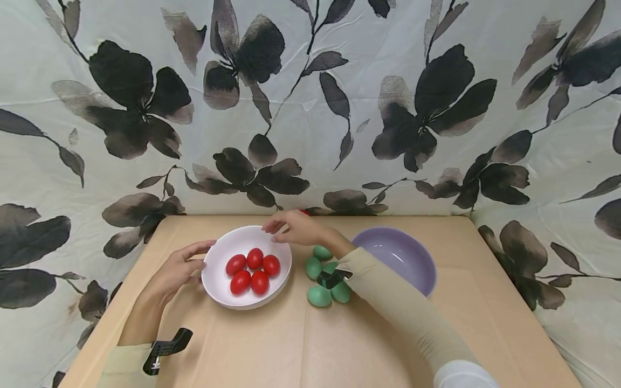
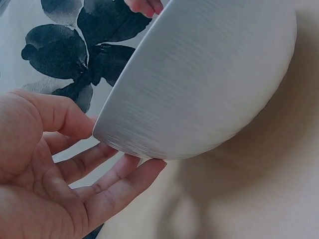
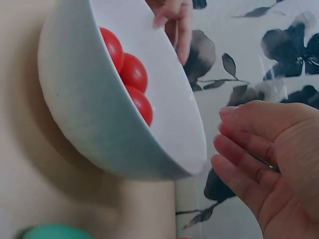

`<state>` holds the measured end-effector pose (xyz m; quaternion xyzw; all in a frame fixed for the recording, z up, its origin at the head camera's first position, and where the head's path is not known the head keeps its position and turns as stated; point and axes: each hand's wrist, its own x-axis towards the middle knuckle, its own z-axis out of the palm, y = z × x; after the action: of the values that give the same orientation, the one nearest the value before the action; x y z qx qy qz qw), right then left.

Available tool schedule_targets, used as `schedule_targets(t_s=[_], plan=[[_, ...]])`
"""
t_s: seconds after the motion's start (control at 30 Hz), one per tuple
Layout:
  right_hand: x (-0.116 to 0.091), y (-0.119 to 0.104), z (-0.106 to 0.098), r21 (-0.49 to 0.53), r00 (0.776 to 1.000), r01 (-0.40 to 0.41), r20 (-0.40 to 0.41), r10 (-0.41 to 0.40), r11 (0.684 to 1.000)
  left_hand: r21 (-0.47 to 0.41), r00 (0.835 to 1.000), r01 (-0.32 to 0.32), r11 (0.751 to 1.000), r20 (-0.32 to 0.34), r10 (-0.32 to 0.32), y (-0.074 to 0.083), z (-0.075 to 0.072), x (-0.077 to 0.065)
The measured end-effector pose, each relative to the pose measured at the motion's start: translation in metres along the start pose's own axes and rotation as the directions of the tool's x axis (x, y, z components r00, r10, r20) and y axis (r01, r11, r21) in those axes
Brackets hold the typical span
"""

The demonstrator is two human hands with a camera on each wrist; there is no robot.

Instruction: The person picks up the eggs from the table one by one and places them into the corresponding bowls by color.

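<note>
A white bowl (image 1: pixel 252 238) stands left of centre in the head view, with several red egg-shaped pieces (image 1: pixel 259 282) inside. My left hand (image 1: pixel 170 274) grips the bowl's left edge; in the left wrist view its fingers touch the rim and the outer wall. Over the bowl's far right rim reaches my right hand (image 1: pixel 299 228), its fingers loosely bent. The right wrist view shows a gap between those fingertips and the bowl, and nothing in that hand. Several green egg-shaped pieces (image 1: pixel 319 296) lie on the table, partly hidden under the right forearm.
A purple bowl (image 1: pixel 412 253) stands at the right, partly covered by the right arm. Behind the right hand a bit of something red (image 1: pixel 305 212) shows at the table's far edge. A floral cloth (image 1: pixel 339 134) hangs behind the tan table (image 1: pixel 242 350).
</note>
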<state>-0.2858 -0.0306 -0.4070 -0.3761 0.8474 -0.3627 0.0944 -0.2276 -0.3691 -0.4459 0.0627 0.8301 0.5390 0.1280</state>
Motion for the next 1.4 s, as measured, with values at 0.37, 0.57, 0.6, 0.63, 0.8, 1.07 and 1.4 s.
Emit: schedule_targets(t_s=[0.37,0.57,0.6,0.63,0.8,1.07,1.4], plan=[[-0.003,0.017,-0.014,-0.014,0.993,-0.046,-0.113,0.044,0.999,0.001,1.0,-0.009,1.0,0.005,0.009,-0.001,-0.001,-0.001],[-0.001,0.028,-0.018,-0.032,0.993,-0.07,-0.094,0.067,0.997,-0.004,1.0,-0.005,1.0,0.01,0.006,-0.001,-0.002,-0.003],[-0.001,0.029,-0.018,-0.034,0.994,-0.074,-0.089,0.071,0.997,-0.005,1.0,-0.005,1.0,0.012,0.005,-0.002,-0.002,-0.004],[-0.001,0.03,-0.019,-0.038,0.994,-0.077,-0.086,0.074,0.996,-0.004,1.0,-0.004,1.0,0.013,0.004,-0.002,-0.002,-0.004],[0.0,0.037,-0.02,-0.05,0.993,-0.104,-0.067,0.1,0.993,-0.007,1.0,-0.005,1.0,0.014,0.005,-0.002,-0.003,-0.006],[0.002,0.052,-0.02,-0.151,0.989,-0.147,-0.054,0.14,0.978,-0.015,1.0,-0.008,1.0,0.016,0.008,-0.003,-0.002,-0.007],[0.009,0.072,-0.024,-0.117,0.968,-0.25,-0.046,0.246,0.961,-0.015,1.0,-0.003,1.0,0.003,0.003,0.0,0.001,-0.003]])
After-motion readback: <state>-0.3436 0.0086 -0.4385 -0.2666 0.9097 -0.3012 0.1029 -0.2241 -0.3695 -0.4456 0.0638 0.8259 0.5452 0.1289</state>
